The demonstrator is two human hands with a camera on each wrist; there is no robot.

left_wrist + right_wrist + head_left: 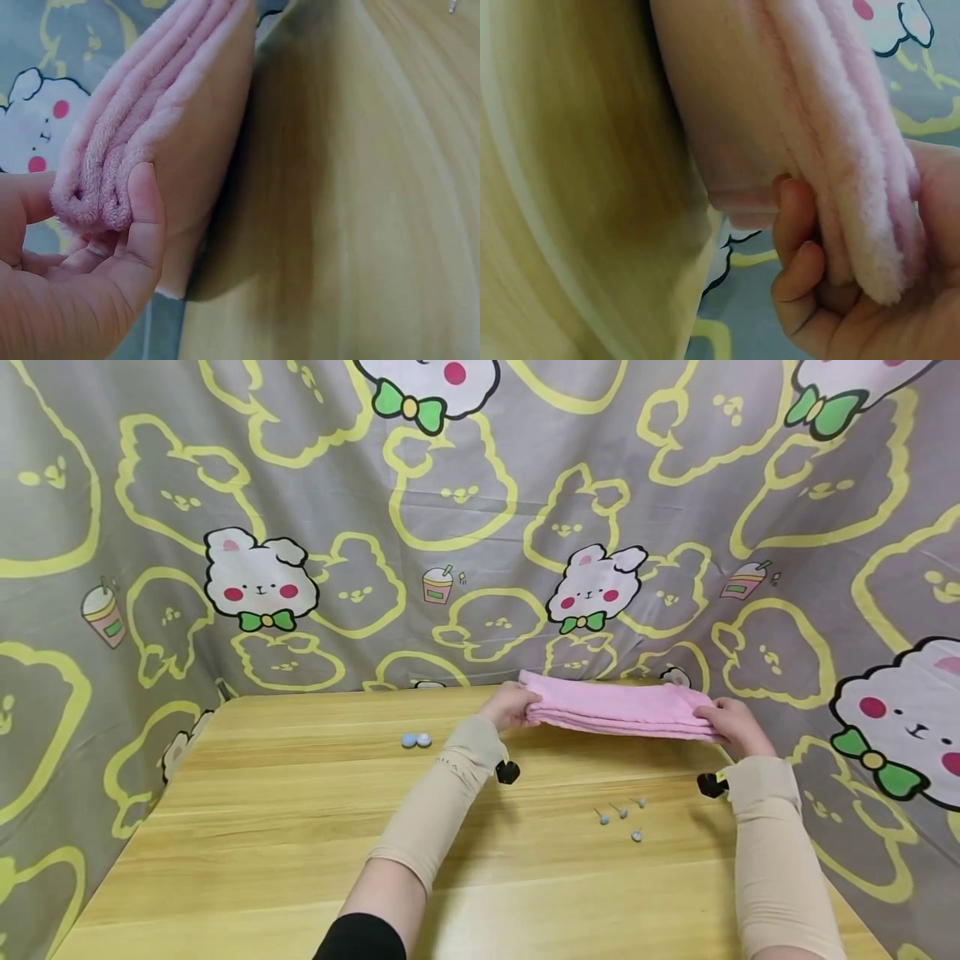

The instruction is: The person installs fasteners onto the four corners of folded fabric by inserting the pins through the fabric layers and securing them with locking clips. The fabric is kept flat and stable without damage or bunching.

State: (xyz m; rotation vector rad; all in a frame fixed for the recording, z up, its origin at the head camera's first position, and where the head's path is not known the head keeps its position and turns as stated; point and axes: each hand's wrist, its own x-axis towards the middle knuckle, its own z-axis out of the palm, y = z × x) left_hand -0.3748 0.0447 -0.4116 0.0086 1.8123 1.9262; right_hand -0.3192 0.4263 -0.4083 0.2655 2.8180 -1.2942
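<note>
Fingers (pixel 147 214) of the left hand (pixel 510 704) pinch one end of a folded, fluffy pink cloth (pixel 611 703), digits on both faces of the stack. Right hand (pixel 738 727) pinches the other end: fingertips curled on the table-facing side, part of the hand on the opposite side.

Cloth is at the far edge of the pale wood-grain tabletop (pixel 285 827), right of centre. Looks lifted, with shadow below; clearance hard to judge.

Risks, my read: grip is at the ends only, so the middle could sag. Several loose layers, so any that aren't pinched could slide out and unfold. Uneven pull between hands would skew the stack. If it swings toward the person and comes down, it could land on the pins.

Orientation: long axis runs left to right between the hands, right end slightly nearer the person. Layered edges face the person, broad top face slopes up and away.

Nearer the person, between the forearms: four small grey-blue round-headed pins (pixel 637 836), scattered. Left of the left hand: two small round caps, pale blue and whitish (pixel 409 740), side by side. Grey curtain with yellow cartoon outlines (pixel 495 572) hangs just behind the cloth.
</note>
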